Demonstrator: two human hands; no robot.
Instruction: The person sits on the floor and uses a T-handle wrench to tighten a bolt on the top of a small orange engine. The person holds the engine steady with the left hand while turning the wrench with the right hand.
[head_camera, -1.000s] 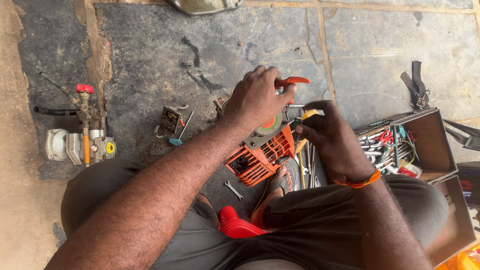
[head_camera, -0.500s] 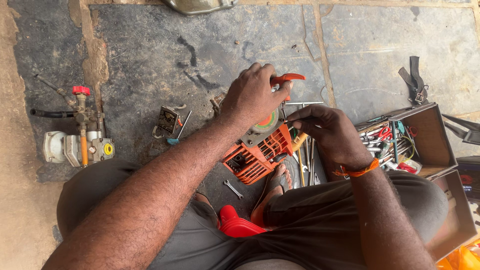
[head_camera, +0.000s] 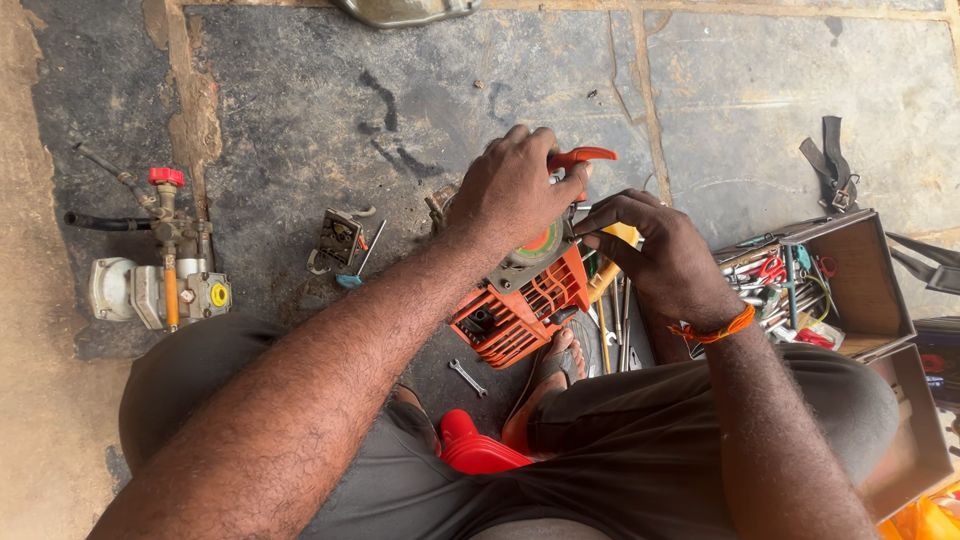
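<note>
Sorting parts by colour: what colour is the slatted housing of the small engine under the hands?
Orange. The slatted housing shows best in the head view, below the left hand.

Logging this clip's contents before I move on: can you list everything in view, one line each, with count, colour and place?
small engine: one, orange housing with grey top, centre, on the stone floor between the knees
orange-handled tool: one, at the top of the engine, by the left fingers
pump unit: one, grey with red valve knob and yellow disc, far left
small metal part: one, dark, left of the engine
spanner: one, silver, on the floor below the engine
toolbox: one, brown, open, full of mixed tools, right
black strap: one, upper right
red stool: one, beneath the person
left hand: gripping the engine top
right hand: orange wristband, fingertips at the engine's right side
</note>
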